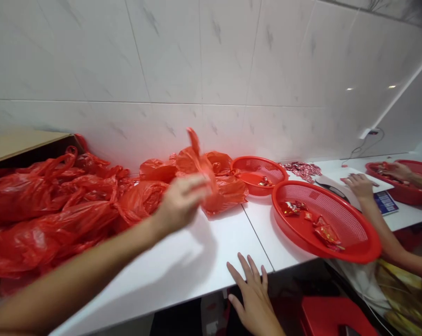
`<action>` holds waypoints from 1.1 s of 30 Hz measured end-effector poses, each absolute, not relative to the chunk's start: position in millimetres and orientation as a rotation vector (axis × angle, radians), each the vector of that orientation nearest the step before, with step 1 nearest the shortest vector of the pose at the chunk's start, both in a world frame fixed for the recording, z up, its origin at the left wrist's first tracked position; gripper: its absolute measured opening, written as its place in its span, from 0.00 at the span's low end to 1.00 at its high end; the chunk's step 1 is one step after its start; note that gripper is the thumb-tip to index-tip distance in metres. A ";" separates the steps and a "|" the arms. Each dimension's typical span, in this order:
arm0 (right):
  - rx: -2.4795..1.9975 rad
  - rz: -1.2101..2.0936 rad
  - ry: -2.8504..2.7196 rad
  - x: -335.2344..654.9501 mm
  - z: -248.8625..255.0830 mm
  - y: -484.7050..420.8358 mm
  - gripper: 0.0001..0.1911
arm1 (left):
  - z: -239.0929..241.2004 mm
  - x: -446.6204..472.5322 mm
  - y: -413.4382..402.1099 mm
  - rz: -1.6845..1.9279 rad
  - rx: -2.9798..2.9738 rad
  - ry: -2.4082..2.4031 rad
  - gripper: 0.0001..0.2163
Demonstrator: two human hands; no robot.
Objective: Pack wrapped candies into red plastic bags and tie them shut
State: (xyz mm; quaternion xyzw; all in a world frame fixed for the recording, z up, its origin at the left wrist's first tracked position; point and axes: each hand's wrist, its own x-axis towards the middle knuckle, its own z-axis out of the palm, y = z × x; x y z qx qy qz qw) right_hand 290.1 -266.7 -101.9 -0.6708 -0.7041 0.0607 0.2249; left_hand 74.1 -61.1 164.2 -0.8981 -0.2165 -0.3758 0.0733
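Observation:
Raised over the table, my left hand is closed on a thin red plastic bag, slightly smeared by motion. The bag's handle sticks up above the fingers, and its lower part hangs behind the hand. At the table's front edge, my right hand has its fingers spread and holds nothing. Behind my left hand sit other red plastic bags. The nearest basket to my right hand is a large red plastic one with several small shiny wrapped packets inside.
Many knotted red bags pile up at the left beside a cardboard box. A smaller red basket stands at the back, near a heap of red packets. At right, a co-worker's hands work by another red basket.

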 end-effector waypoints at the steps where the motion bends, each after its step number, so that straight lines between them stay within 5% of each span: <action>1: -1.853 0.160 -1.938 290.1 -100.4 -266.3 0.45 | 129.5 77.7 -86.8 -0.964 -2.868 -0.491 0.11; 5: -1.775 0.141 -1.931 297.3 -97.4 -267.3 0.39 | 8.9 81.4 -157.0 -0.744 -3.152 -0.489 0.14; 9: -1.563 0.128 -1.755 304.5 -95.7 -277.9 0.16 | -33.7 71.4 -180.0 -0.911 -3.134 -0.685 0.20; 12: -1.505 -0.041 -1.390 302.4 -88.9 -280.8 0.05 | -27.6 61.2 -184.0 -0.917 -3.164 -0.695 0.24; 16: -1.741 -0.320 -1.205 307.8 -70.2 -262.3 0.21 | -4.0 50.8 -179.4 -0.818 -3.216 -0.621 0.26; 19: -1.763 -0.143 -1.332 324.9 -52.9 -247.3 0.11 | 14.3 42.6 -169.4 -0.724 -3.208 -0.567 0.25; 24: -1.666 0.033 -1.350 319.1 -37.0 -252.6 0.12 | 28.6 27.1 -159.0 -0.658 -3.139 -0.613 0.23; 29: -1.622 -0.112 -1.514 259.7 -71.2 -261.6 0.21 | 16.7 33.3 -172.7 -0.804 -3.142 -0.699 0.23; 33: -1.653 -0.141 -1.445 258.4 -103.1 -259.0 0.07 | 14.8 37.0 -182.9 -0.839 -3.147 -0.774 0.23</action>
